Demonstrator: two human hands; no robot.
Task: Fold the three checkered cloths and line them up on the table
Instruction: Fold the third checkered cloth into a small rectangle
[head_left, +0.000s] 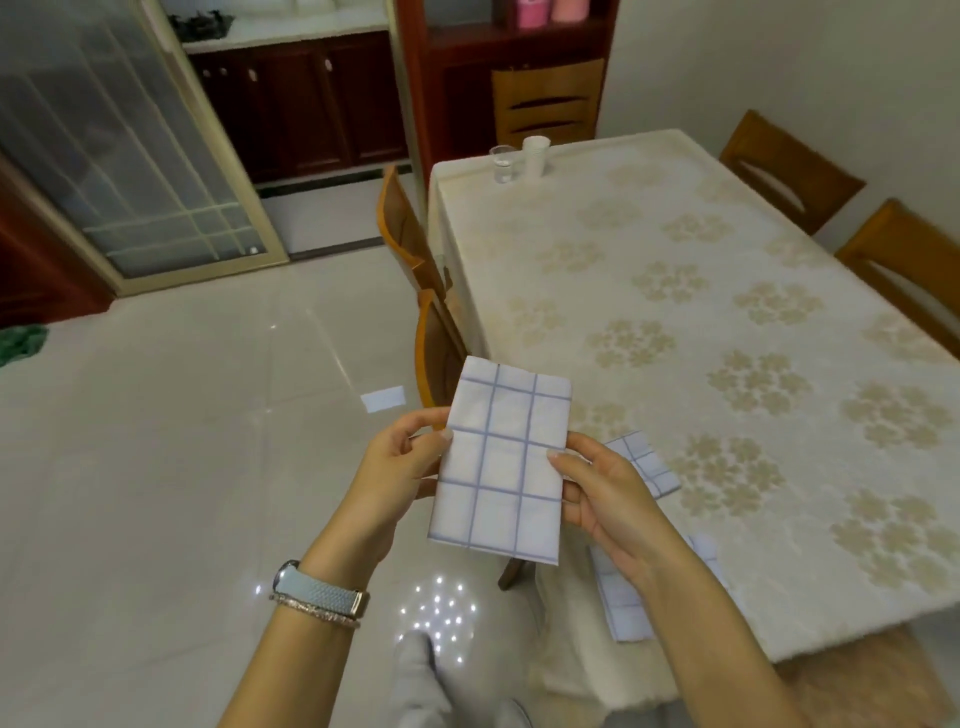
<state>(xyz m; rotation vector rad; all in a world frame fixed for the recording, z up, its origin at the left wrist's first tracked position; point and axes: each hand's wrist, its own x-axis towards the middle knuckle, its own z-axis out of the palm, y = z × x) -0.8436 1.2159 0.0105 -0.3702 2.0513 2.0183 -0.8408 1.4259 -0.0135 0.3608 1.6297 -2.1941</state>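
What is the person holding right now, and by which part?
A folded checkered cloth, held in the air. The left hand pinches its left long edge about midway; the right hand pinches the right long edge opposite.

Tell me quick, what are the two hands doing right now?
Left hand: pinches the left edge of the folded checkered cloth.
Right hand: pinches the right edge of the same cloth.
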